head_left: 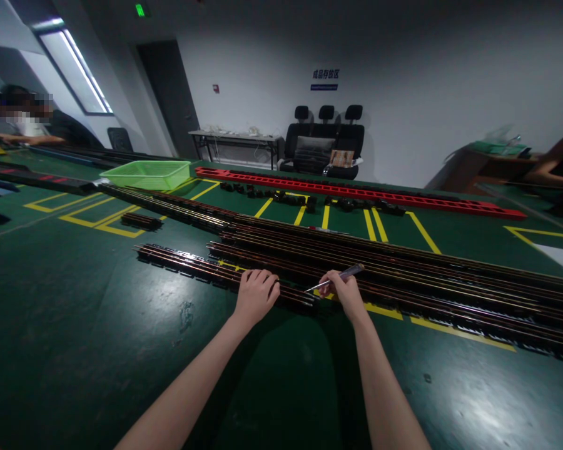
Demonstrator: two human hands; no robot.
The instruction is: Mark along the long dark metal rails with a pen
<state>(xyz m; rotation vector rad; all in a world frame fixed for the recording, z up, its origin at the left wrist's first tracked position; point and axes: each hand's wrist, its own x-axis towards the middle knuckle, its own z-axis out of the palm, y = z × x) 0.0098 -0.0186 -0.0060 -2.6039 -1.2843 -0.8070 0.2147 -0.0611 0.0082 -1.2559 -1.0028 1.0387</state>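
My left hand (257, 295) lies over a short black strip with thin copper-coloured rods (187, 261), its fingers curled over the strip near the right end. My right hand (341, 291) grips a screwdriver (351, 271) with a slim metal shaft and a translucent handle. The shaft points left and its tip is close to the strip's right end; whether it touches cannot be made out. Behind both hands runs a bundle of longer black strips with copper and brass-coloured rods (403, 265), stretching to the right.
A green plastic basket (145, 175) stands at the back left. Beyond the bundle lie a long red slotted rail (356, 189) and several small black parts (291, 199). A shorter rod piece (141, 221) rests left. Yellow tape marks the green table (98, 325). Other people sit at left and right.
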